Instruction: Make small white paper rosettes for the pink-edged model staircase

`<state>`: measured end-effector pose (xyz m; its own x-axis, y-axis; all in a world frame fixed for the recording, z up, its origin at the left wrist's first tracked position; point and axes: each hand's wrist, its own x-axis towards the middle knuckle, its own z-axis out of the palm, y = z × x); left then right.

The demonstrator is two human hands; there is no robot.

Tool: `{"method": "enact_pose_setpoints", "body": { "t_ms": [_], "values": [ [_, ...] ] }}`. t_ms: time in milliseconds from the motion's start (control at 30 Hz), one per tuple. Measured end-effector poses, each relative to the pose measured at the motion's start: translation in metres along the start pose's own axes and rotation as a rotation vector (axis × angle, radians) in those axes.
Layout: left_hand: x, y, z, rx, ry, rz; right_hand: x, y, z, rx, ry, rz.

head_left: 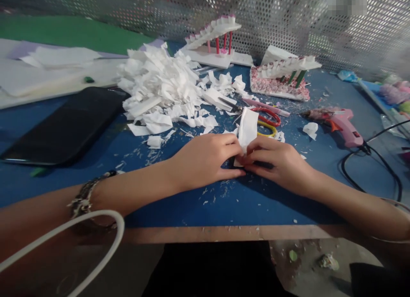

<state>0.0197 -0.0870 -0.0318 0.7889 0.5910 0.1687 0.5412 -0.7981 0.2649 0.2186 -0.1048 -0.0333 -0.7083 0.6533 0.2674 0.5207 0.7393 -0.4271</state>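
Note:
A narrow white paper strip [248, 128] stands up between my two hands, its lower end pinched by the fingertips of both. My left hand [208, 158] grips it from the left, and my right hand [280, 160] closes on it from the right, thumbs low near the table. Just behind the strip lie scissors [268, 117] with red and yellow handles, partly covered by it. To the left rises a large heap of white paper pieces [160, 83]. A pink glue gun [344, 125] rests to the right of my right hand.
A black phone-like slab [67, 126] lies at left on the blue table [205, 203]. Two small white stair models, one on red posts [213, 32], the other on a pink-and-white base [278, 81], stand before a perforated metal screen [256, 10]. A black cord [384, 164] loops at right.

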Motion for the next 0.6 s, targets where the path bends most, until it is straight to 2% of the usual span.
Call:
{"method": "enact_pose_setpoints", "body": {
  "t_ms": [200, 433, 600],
  "values": [
    [-0.001, 0.0015, 0.002, 0.008, 0.06, 0.04, -0.0003, -0.0018, 0.001, -0.16, -0.026, -0.002],
    [-0.0033, 0.0056, -0.0009, -0.103, 0.041, -0.027, 0.0003, -0.0015, 0.0006, -0.066, -0.056, 0.001],
    [-0.0018, 0.0079, -0.001, -0.128, 0.044, -0.103, 0.0043, -0.0028, 0.0004, 0.003, -0.053, 0.073]
  ]
}}
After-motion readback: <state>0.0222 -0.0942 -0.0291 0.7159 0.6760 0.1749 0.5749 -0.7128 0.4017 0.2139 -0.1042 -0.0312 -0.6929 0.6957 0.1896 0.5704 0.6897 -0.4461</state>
